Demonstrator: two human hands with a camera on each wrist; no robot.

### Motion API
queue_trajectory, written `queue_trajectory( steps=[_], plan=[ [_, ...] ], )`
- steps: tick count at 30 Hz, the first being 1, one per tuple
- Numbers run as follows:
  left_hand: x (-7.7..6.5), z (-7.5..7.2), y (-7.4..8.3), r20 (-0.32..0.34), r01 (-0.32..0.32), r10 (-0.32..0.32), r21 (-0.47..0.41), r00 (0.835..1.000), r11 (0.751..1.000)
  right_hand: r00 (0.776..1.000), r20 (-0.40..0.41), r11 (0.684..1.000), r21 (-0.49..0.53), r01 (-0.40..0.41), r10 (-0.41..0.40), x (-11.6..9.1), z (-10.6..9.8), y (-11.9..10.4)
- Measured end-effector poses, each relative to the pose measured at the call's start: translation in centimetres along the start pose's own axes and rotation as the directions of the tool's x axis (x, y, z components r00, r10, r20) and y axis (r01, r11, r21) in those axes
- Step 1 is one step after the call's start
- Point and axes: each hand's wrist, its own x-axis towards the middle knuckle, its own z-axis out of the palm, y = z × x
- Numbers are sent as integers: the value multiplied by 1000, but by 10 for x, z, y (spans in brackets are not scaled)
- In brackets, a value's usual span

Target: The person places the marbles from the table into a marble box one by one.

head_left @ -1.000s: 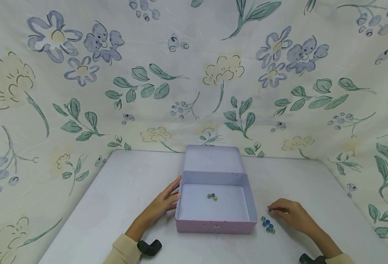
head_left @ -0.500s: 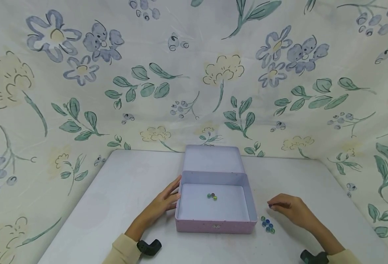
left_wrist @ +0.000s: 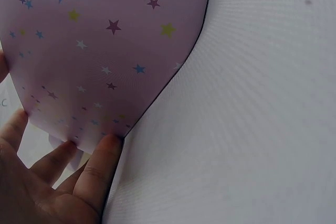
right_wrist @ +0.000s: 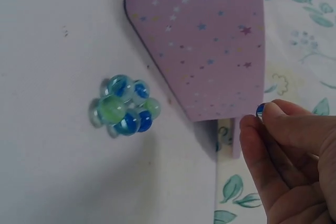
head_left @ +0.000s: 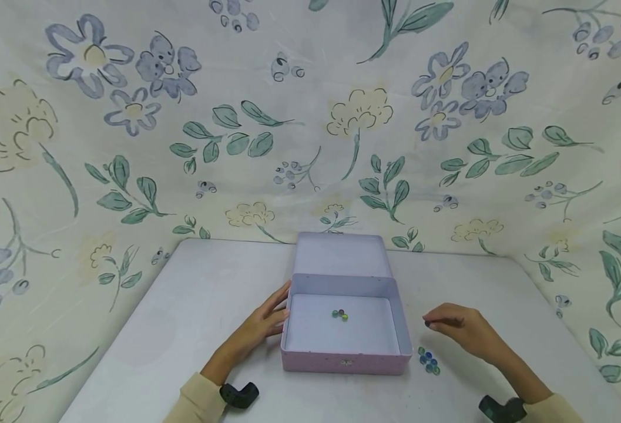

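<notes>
1. At the box's 9 o'clock, the person's left hand (head_left: pixel 259 322) lies with its fingers spread and extended, fingertips against the outer wall.
2. The open, pale lilac rectangular box with a star-printed pink outside (head_left: pixel 315 362) sits on the white table (head_left: pixel 225 276), its lilac lid (head_left: pixel 342 254) tilted back at 12 o'clock.
3. Inside, near the middle of the floor, three small green, dark and yellow-green glass marbles (head_left: pixel 341 312) lie close together, well apart from both hands' fingers.
4. At the box's 3 o'clock, outside its wall, a small round dark-blue marble (right_wrist: pixel 260 110) is pinched between the thumb and a fingertip of the right hand (head_left: pixel 463 329), narrowly closed on it.
5. At 6 o'clock from those fingertips, near them but untouched, a cluster of clear glass marbles with blue and green swirls (right_wrist: pixel 127 123) rests on the table.
</notes>
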Motion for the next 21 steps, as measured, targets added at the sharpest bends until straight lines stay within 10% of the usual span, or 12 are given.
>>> queue_trajectory(
  steps=[21],
  plan=[
    [1,0,-1,4,-13,13,2,1000,1000,993,26,993,32,114,-115,38,-4,-25]
  ],
)
